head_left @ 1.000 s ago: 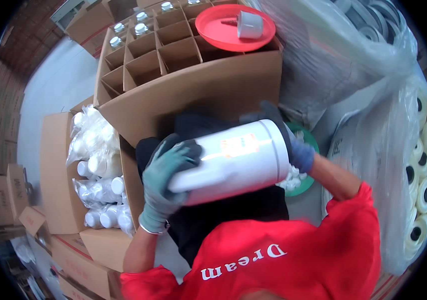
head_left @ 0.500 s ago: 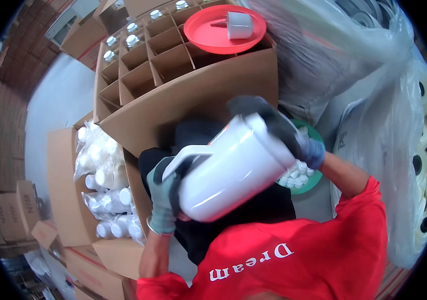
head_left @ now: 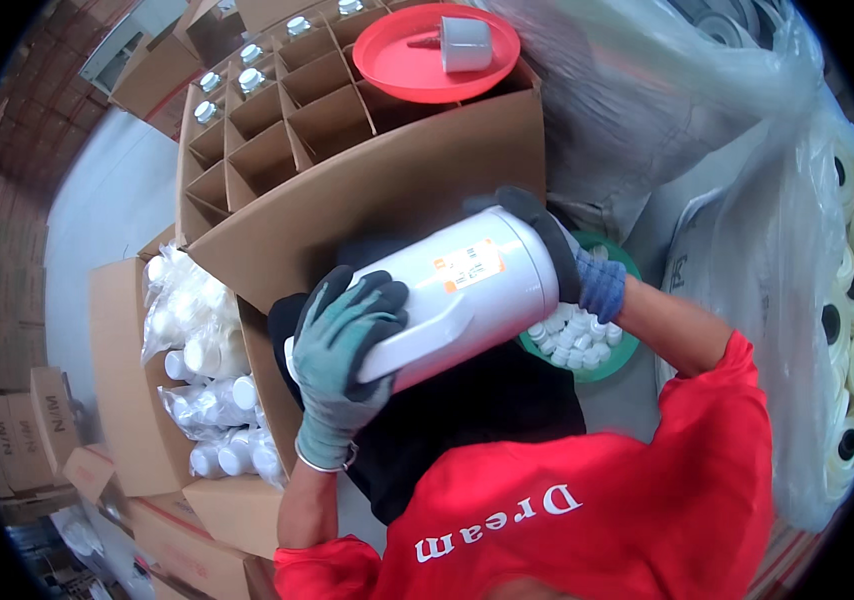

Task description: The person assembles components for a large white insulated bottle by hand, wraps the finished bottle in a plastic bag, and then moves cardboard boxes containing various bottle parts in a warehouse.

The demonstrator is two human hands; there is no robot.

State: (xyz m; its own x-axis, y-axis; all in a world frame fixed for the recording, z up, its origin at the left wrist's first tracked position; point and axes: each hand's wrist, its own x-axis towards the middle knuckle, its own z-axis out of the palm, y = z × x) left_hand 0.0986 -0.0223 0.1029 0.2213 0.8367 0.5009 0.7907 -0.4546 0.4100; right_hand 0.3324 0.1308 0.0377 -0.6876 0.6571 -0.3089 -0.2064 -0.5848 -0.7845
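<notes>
I hold a white thermos jug (head_left: 502, 310) tilted across my lap, an orange and white label facing up on its side. My left hand (head_left: 342, 345), in a grey-green glove, is wrapped over the jug's left end, beside its handle (head_left: 422, 345). My right hand (head_left: 545, 240), in a dark-palmed glove with a blue cuff, cups the far right end; some of its fingers are hidden behind the jug. Just below that hand stands a green basin (head_left: 602, 372) of small white caps (head_left: 577, 340).
Ahead, a divided carton (head_left: 377, 165) holds several silver-capped bottles (head_left: 250, 80). A red dish (head_left: 402, 80) with a grey cup (head_left: 466, 45) rests on it. To the left, an open box (head_left: 119, 370) contains bagged white containers (head_left: 212, 400). Clear plastic wraps rolls (head_left: 852, 350) at right.
The jug has been rolled, so its label now faces up and its handle toward me. My left hand has shifted from low on its end to over the top.
</notes>
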